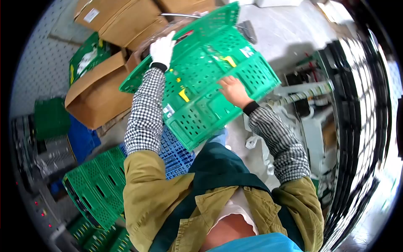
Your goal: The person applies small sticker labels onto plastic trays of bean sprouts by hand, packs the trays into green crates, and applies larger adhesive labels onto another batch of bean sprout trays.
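Observation:
A green plastic folding crate [197, 119] with perforated panels and yellow latches is in front of my body, tilted, with one long panel standing raised on its far side. My left hand [163, 50], in a white glove, is closed over the far left edge of that raised panel. Bare and ungloved, my right hand [235, 91] has its fingers curled at the upper edge of the near panel. The fingertips there are partly hidden. A yellow latch [229, 61] shows inside the crate, beyond my right hand.
Cardboard boxes [121, 21] stand at the far left, with an open carton [98, 94] nearer. Green crates [98, 185] sit at lower left beside a blue plastic pallet [174, 153]. On the right are a metal-framed cart [312, 130] and a tall stack of black-edged racks [352, 126].

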A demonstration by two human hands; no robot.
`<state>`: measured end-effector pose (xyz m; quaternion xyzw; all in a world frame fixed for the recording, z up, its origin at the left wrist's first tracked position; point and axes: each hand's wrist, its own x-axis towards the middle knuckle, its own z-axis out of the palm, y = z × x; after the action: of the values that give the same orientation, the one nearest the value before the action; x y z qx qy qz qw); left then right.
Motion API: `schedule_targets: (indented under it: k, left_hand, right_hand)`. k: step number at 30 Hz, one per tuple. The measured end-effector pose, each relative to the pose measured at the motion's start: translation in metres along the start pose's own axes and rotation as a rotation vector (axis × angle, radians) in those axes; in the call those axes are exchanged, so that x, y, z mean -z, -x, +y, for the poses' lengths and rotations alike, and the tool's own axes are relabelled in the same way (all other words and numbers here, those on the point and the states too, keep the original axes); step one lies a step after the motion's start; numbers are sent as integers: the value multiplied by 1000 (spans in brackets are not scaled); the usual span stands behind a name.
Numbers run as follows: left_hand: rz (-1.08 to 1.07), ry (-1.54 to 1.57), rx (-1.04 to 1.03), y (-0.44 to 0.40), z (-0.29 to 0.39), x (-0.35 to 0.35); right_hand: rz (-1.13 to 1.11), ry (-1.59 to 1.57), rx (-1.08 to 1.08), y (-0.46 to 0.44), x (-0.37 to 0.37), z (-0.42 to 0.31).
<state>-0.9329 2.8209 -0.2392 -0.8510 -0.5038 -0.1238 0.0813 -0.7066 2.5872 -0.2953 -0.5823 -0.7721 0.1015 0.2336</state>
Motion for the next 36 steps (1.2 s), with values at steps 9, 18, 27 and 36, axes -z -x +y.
schedule_targets:
  k: [9, 18, 27, 36]
  left_hand:
    - [388, 424, -146, -1, 1, 5]
    - [-609, 152, -602, 181, 125, -97]
    - [-887, -28, -531, 174, 142, -58]
    - [-776, 14, 70, 258, 34, 128]
  right_hand:
    - [-518, 19, 283, -43, -3, 2]
    - [-1112, 33, -448, -87, 13, 52]
    - [-666, 341, -308, -62, -42, 107]
    - [-280, 85, -444, -66, 195, 255]
